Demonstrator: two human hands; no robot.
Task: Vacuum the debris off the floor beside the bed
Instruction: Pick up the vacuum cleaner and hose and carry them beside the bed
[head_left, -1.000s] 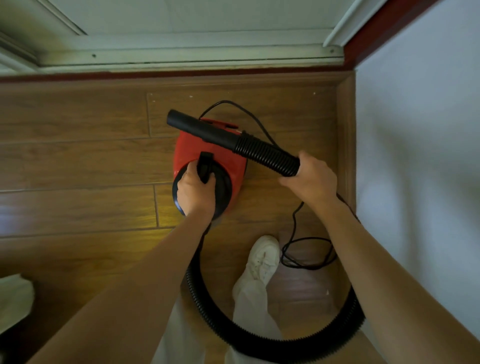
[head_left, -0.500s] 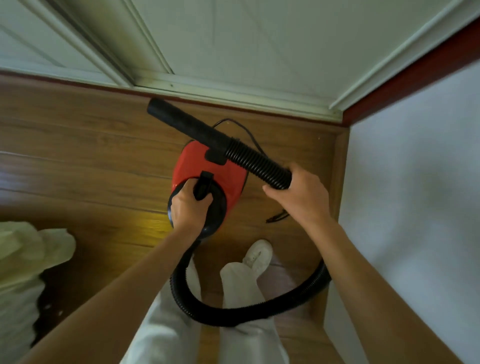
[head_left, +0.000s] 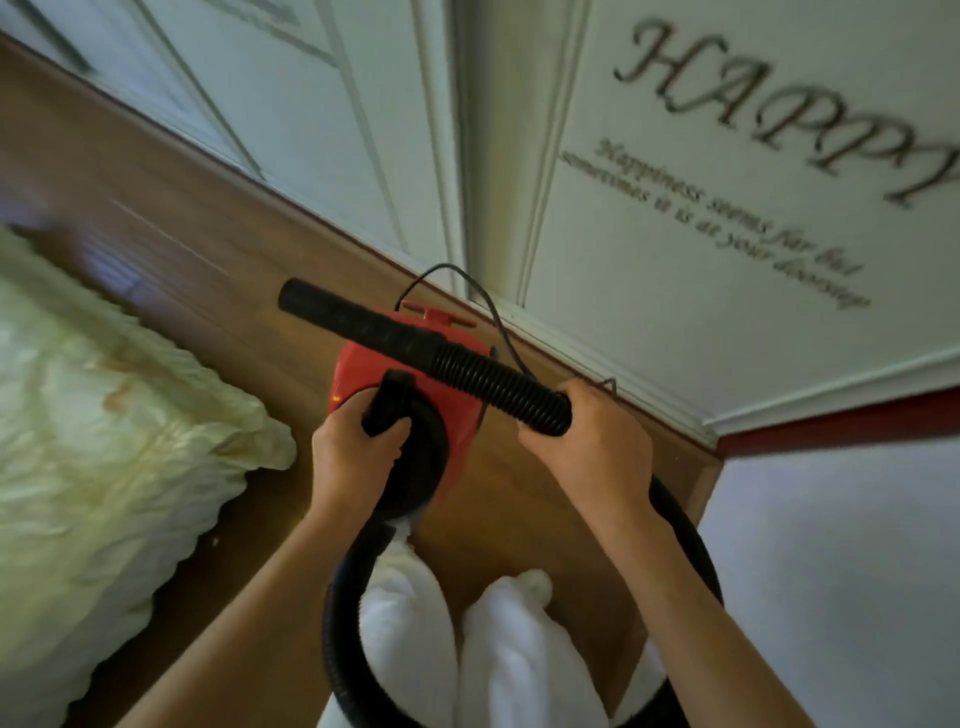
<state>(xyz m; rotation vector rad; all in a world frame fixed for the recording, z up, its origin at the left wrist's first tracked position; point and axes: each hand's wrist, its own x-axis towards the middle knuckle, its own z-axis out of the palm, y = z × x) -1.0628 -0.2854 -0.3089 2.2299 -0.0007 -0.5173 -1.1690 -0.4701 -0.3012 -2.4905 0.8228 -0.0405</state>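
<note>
A small red vacuum cleaner (head_left: 457, 387) with a black round front hangs above the wooden floor (head_left: 208, 270). My left hand (head_left: 353, 457) grips its black carry handle (head_left: 387, 405). My right hand (head_left: 592, 441) holds the black ribbed hose (head_left: 493, 387) near its end. The smooth black nozzle (head_left: 332, 312) points up and to the left. The rest of the hose loops down behind my legs. The bed (head_left: 93, 415), under a pale rumpled cover, lies at the left. No debris can be made out on the floor in this blurred frame.
White panelled doors (head_left: 322, 114) stand ahead, one lettered "HAPPY". A white wall (head_left: 841, 571) closes the right side over a red skirting. The vacuum's black cord (head_left: 483, 301) trails toward the door. My white-trousered legs and shoes (head_left: 535, 582) are below.
The view has swung left and up, bringing the bed and the lettered door into sight. The vacuum, still carried in both hands, has come along with the turn toward the bed side.
</note>
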